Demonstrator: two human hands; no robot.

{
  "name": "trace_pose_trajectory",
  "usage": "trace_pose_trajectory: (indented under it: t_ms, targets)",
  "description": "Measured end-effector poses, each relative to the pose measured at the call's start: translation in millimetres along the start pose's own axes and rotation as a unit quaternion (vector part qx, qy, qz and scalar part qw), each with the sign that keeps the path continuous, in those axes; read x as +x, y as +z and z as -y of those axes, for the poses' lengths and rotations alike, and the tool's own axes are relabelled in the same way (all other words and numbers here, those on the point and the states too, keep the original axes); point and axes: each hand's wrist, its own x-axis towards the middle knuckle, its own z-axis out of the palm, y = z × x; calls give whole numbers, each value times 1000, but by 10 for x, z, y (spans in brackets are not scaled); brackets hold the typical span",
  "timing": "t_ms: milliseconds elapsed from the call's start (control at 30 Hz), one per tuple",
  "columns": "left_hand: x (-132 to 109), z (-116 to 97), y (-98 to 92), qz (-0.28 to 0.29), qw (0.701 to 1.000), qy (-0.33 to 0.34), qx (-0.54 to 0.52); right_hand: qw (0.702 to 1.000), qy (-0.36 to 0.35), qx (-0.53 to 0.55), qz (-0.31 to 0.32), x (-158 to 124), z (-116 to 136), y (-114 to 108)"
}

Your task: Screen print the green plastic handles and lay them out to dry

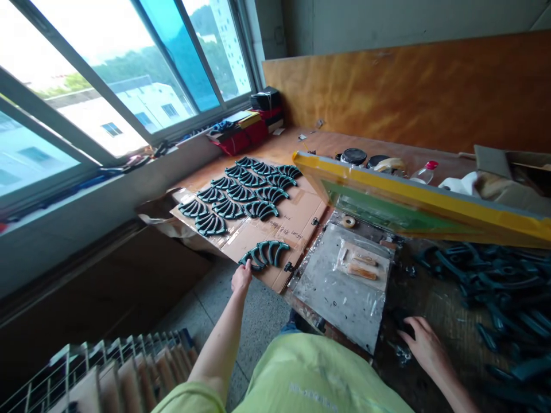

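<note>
My left hand is at the near edge of a cardboard sheet, its fingers closed on the end of a dark green curved handle-like part. That part is the nearest of a short fanned row lying on the cardboard. Farther back on the same sheet, many matching curved parts lie in neat fanned groups. On the right, my right hand is low over the dark bench, thumb and fingers bent together around something dark. Shadow hides what exactly is between them.
A heap of dark curved parts lies at the right. A tilted yellow-edged screen frame rises over a grey plate bearing a tape roll and wooden-handled tools. A wire rack stands lower left, below the windows.
</note>
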Motion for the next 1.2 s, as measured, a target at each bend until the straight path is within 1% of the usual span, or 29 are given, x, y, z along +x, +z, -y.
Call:
trace_pose_trajectory:
  t_ms: [67,133,200,233,300,367,433,467,533,600,667,733,800,900,967,1000,1067,1100,1167,1200]
  targets:
    - [-147,-84,55,-62,997,18,28,1000,-2,-3,1,-2,-4,5]
    - [-318,-203,183,-103,991,67,48,1000,-4,-6,3,-2,-13,5]
    - [-454,-347,355,-111,985,117,67,1000,-6,-10,1,0,-27,8]
    - [-495,-420,445,-108,982,131,77,1000,-5,-13,1,1,-38,12]
    - [-516,-553,600,-106,981,133,96,1000,-5,-16,1,5,-71,28]
    - [-474,-641,696,-110,980,120,111,1000,-9,-14,-1,10,-118,56]
    - [-400,-671,715,-113,979,120,122,1000,-12,-10,-5,14,-174,87]
    - [-355,-664,696,-110,977,133,128,1000,-13,-8,-7,15,-204,102]
    - [-240,-620,607,-92,969,186,138,1000,-12,-1,-13,12,-260,127]
    - [-67,-560,464,-61,952,262,147,1000,-7,8,-20,4,-307,142]
    - [190,-513,292,-30,929,334,154,1000,4,14,-25,-5,-342,151]
    - [524,-499,118,-10,911,378,162,999,18,21,-22,-6,-363,158]
    - [892,-515,-34,-4,901,397,172,999,33,29,-23,4,-376,164]
    - [1388,-561,-195,-7,898,399,185,995,73,54,-47,27,-399,157]
    - [1621,-574,-259,-15,901,390,191,988,119,74,-65,34,-400,117]
    - [1701,-568,-280,-19,902,385,193,984,144,80,-70,33,-381,80]
    - [1788,-531,-298,-26,906,376,195,977,184,79,-77,27,-263,-31]
    - [1798,-504,-294,-26,906,374,196,975,193,73,-83,29,-150,-100]
    - [1759,-454,-260,-42,908,368,196,976,182,55,-102,67,192,-247]
    - [1712,-443,-228,-61,910,364,191,979,159,45,-120,115,411,-314]
